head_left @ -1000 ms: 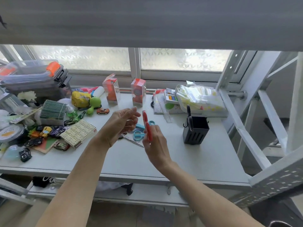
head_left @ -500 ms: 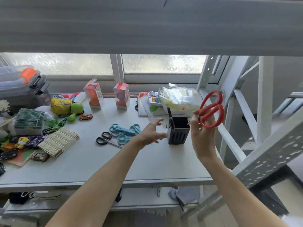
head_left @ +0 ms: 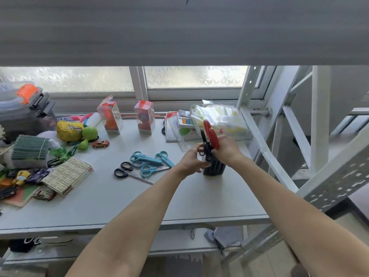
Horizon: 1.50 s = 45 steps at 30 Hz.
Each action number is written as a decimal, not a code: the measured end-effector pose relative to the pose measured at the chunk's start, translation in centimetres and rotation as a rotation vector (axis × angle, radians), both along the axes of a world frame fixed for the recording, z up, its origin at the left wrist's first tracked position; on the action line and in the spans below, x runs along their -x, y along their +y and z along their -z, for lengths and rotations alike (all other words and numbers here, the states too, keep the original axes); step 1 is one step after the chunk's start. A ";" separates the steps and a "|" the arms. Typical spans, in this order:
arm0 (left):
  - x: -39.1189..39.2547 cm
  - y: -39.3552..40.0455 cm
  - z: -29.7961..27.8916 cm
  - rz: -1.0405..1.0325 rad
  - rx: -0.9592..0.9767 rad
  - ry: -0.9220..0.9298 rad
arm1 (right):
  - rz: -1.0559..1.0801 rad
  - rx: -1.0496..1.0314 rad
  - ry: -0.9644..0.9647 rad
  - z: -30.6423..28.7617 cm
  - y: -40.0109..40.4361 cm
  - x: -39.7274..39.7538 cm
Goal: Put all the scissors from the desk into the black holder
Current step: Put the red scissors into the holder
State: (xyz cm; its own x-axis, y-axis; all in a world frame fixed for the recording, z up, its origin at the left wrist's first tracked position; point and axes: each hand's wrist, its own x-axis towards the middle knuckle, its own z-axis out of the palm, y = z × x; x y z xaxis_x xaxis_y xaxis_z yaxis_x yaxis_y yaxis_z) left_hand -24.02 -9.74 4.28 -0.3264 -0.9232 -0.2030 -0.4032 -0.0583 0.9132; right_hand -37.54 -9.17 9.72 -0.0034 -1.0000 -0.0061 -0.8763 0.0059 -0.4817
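The right hand (head_left: 226, 149) is clamped on the red scissors (head_left: 211, 134), handles up, blades going down into the holder (head_left: 213, 166) near the bench's right edge. The left hand (head_left: 192, 159) wraps the holder's side – likely to steady it. Mid-bench lie more scissors: blue pairs (head_left: 148, 160) and a black pair (head_left: 124, 170) – still to go

A single head-worn wide-angle camera looks forward and down over both forearms at the hands, close above the worktop (head_left: 199, 198), facing a frosted window (head_left: 195, 76) beyond.
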 end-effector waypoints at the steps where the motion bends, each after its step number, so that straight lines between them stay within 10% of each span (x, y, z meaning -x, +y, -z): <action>1: 0.0 -0.1 0.1 -0.005 -0.004 0.006 | 0.000 -0.039 0.004 -0.4 -0.2 -0.2; 18: 0.0 -0.2 0.1 -0.013 -0.009 0.037 | -0.019 -0.145 0.059 -1.4 -0.4 0.1; 32: -3.4 0.4 1.2 -0.119 0.127 0.021 | -0.046 0.729 -0.427 -7.2 5.3 -6.4; 38: -12.6 1.7 2.5 -0.617 0.179 0.020 | -0.225 0.493 -0.374 -1.5 5.2 -12.4; 45: -20.9 2.4 4.6 -0.819 0.007 -0.493 | -0.438 0.048 0.082 7.0 4.3 -17.3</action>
